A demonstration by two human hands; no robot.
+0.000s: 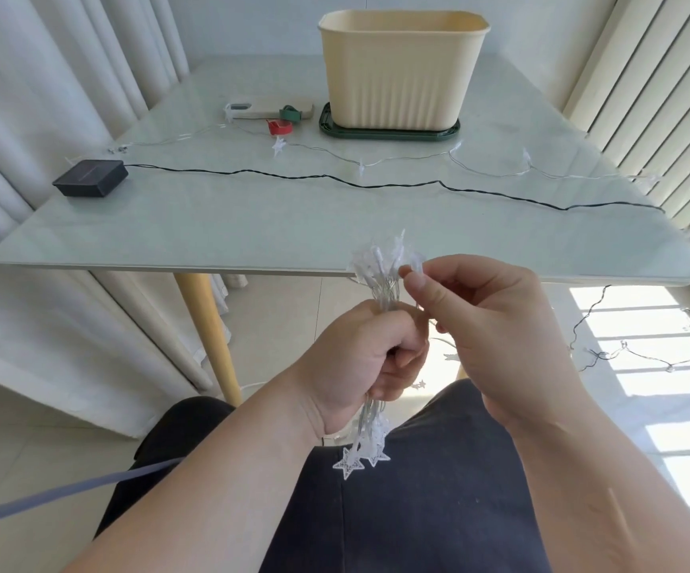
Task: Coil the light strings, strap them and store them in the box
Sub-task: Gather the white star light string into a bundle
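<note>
The left hand [370, 357] gripped an upright bundle of star lights [384, 279] below the table [252, 229] edge; the right hand [487, 324], just beside, pinched its top. Uncoiled wire [376, 184] trailed right; the box [403, 68] stood well beyond.

A home room — pale curtains [25, 200], glass-topped table [252, 225] on wooden leg [211, 337], tiled floor [25, 448]
</note>
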